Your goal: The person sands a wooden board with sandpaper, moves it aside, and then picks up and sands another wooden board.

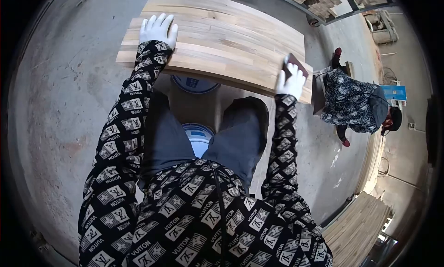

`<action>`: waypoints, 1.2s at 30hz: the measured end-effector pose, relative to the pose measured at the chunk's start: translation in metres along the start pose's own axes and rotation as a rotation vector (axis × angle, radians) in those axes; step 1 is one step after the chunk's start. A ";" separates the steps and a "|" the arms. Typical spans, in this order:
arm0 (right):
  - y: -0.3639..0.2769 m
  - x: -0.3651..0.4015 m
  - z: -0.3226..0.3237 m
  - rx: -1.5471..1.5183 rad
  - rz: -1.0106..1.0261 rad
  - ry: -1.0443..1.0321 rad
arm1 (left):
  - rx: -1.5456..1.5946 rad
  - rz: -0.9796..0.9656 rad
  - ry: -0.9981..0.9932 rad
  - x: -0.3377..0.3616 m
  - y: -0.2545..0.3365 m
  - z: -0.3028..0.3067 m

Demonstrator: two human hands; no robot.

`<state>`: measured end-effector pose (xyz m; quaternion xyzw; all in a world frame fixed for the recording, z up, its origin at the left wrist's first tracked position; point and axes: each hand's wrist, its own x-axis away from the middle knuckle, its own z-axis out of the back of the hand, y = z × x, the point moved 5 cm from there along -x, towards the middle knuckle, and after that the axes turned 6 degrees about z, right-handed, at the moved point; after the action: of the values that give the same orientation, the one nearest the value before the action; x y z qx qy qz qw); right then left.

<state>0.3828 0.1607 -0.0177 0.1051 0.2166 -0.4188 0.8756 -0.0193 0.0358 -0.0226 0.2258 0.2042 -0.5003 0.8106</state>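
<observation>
A pale laminated wood board (222, 42) lies flat in front of my knees, apparently on top of another board whose edges stick out at the corners. My left hand (158, 30), in a white glove, rests on the board's left part with fingers spread. Near the right end, my right hand (291, 84), also gloved in white, presses a dark brown piece of sandpaper (292, 60) against the surface. Its fingers partly cover the sandpaper.
Under the board's near edge stands a blue-and-white bucket (196, 85); another bucket (199, 140) shows between my legs. A co-worker (349, 103) is at the right. Stacked wood (360, 225) lies at lower right, and a metal rack (344, 3) holds wood pieces at upper right.
</observation>
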 end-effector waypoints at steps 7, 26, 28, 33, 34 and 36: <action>0.001 0.000 -0.010 0.294 -0.131 0.128 | -0.050 0.019 0.002 -0.002 -0.001 -0.004; 0.051 0.027 0.000 0.246 -0.092 0.189 | 0.023 -0.041 0.104 0.000 -0.001 -0.001; 0.053 0.028 -0.014 0.422 -0.190 0.114 | 0.000 -0.046 0.114 -0.001 -0.001 -0.002; -0.111 -0.020 -0.016 0.010 -0.107 0.000 | 0.004 -0.042 0.110 -0.002 -0.002 -0.003; -0.146 -0.021 -0.022 -0.063 -0.008 0.150 | 0.004 -0.056 0.112 -0.001 0.000 0.000; -0.204 -0.025 -0.020 -0.210 0.114 0.105 | -0.008 -0.004 -0.008 -0.002 -0.001 -0.002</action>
<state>0.2039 0.0574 -0.0242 0.0466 0.2983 -0.3375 0.8916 -0.0211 0.0376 -0.0234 0.2204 0.2035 -0.5020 0.8112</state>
